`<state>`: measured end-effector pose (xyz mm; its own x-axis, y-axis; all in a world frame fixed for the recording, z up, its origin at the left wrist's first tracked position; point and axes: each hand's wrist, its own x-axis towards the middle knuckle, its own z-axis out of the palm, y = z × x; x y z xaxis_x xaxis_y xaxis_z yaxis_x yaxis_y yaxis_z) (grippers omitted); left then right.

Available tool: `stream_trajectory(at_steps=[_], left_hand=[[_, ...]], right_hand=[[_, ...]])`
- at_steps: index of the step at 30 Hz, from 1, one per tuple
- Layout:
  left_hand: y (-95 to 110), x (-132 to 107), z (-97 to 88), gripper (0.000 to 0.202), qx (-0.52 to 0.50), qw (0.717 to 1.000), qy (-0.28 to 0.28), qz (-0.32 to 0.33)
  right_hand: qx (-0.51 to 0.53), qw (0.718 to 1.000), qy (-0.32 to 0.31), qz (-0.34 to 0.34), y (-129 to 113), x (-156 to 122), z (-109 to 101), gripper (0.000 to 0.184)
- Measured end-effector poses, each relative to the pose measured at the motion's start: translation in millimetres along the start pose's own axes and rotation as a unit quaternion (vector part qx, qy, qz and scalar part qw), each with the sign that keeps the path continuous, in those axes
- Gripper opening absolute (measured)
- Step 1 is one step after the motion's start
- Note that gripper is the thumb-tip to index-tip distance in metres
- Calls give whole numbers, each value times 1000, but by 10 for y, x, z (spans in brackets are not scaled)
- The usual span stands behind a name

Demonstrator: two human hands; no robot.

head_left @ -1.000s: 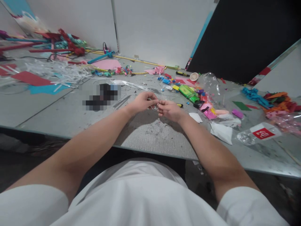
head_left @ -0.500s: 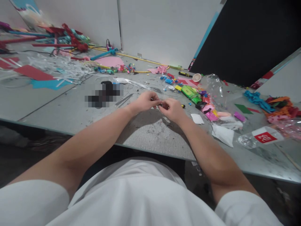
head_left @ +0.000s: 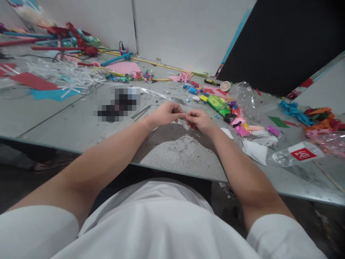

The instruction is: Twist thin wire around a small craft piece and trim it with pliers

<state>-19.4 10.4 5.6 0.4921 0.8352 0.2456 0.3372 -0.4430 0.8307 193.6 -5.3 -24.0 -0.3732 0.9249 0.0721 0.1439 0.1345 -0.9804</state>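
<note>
Above the grey tabletop (head_left: 172, 151), my left hand (head_left: 169, 113) and my right hand (head_left: 198, 120) meet fingertip to fingertip. Both are closed in a pinch. Whatever sits between the fingers is too small to name. A white piece of paper (head_left: 228, 133) lies just right of my right hand, partly behind the forearm. Past that hand are green packets (head_left: 215, 102) and a pink packet (head_left: 240, 127), with small coloured bits around them. Left of my left hand is a dark, blurred-out object (head_left: 115, 106).
On the right lie a clear plastic bottle (head_left: 298, 154) with a red label, a crumpled white sheet (head_left: 255, 151) and blue crepe paper (head_left: 293, 109). A yellow-black cutter (head_left: 212, 82) and a small cup (head_left: 225, 86) stand farther back. Shredded white strips (head_left: 64, 72) and red card (head_left: 35, 81) cover the left.
My right hand has shifted slightly right and its fingers have straightened somewhat at the pinch. My left hand stays nearly in place. The view has moved a little.
</note>
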Motion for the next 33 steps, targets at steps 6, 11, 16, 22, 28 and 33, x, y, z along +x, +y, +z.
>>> stream_trajectory(at_steps=[6,11,16,22,28,33], left_hand=[[17,-22,32,10,-63,997,-32,14],[-19,-11,41,16,-63,998,22,9],[-61,4,46,17,-62,997,33,19],[-45,-7,50,13,-56,997,11,48],[4,3,47,22,-67,995,60,-42],[46,3,46,25,-72,993,71,-61]], right_hand=[[102,993,-33,56,-41,-35,14,38],[159,985,-2,64,-88,-27,78,35],[178,981,22,71,-109,-18,134,31],[161,980,10,116,-162,-36,135,24],[97,987,101,82,-124,3,143,24],[39,988,146,30,-71,32,214,31]])
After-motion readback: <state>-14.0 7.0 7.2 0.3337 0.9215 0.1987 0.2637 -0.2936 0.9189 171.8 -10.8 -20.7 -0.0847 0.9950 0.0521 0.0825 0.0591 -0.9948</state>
